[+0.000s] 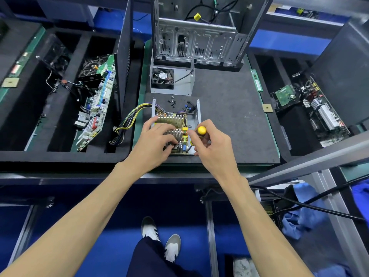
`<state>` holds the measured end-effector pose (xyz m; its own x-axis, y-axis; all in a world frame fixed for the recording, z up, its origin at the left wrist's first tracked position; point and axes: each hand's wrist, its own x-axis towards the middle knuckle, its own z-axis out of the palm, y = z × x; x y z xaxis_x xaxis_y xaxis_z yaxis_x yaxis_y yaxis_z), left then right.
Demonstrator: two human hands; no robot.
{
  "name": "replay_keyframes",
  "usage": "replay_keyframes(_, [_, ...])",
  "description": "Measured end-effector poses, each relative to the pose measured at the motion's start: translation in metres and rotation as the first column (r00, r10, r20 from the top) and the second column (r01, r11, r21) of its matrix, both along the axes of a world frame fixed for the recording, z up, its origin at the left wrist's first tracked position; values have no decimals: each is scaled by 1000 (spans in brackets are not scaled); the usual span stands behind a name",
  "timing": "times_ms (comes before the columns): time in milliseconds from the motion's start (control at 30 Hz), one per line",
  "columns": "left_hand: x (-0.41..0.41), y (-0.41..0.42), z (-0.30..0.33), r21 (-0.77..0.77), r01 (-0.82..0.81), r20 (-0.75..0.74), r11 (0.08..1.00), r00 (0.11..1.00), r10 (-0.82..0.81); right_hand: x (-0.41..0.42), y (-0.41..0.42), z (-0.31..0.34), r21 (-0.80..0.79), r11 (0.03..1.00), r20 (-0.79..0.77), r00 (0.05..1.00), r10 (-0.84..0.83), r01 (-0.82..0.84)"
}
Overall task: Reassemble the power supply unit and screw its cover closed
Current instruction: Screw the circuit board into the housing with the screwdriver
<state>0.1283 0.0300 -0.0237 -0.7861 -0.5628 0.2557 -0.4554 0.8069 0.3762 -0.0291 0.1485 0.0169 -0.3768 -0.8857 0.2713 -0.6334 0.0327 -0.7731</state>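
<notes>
Open power supply unit [176, 124] on the dark surface [229, 116], directly under both hands. Left hand [157, 140] on the circuit board, fingers [171, 139] curled around the heatsink. Right hand [211, 144] pinching a yellow-capped screwdriver [201, 130]. Loose screws [172, 101] just behind; fan cover [171, 79] and computer case [199, 31] beyond.

Fan sticker [162, 75]: round label on the cover's fan, print too small for me to read.
Elsewhere: I find no legible text.
</notes>
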Motion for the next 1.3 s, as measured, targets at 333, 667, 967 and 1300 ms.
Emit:
replay_keyframes(333, [-17, 18, 75, 267, 11, -322, 964, 944, 78, -3, -15, -1, 130, 991, 67, 998, 21, -30])
replay_keyframes(667, [-36, 15, 120, 176, 132, 150, 975, 976, -159, -13, -7, 7, 204, 963, 247, 961, 125, -178])
replay_keyframes(967, [-48, 18, 131, 80, 4, 288, 997, 957, -27, -21, -8, 8, 229, 951, 262, 954, 145, -207])
replay_keyframes(1300, [-53, 13, 121, 6, -70, 351, 998, 934, 64, -22, -6, 7, 154, 962, 296, 939, 173, -225])
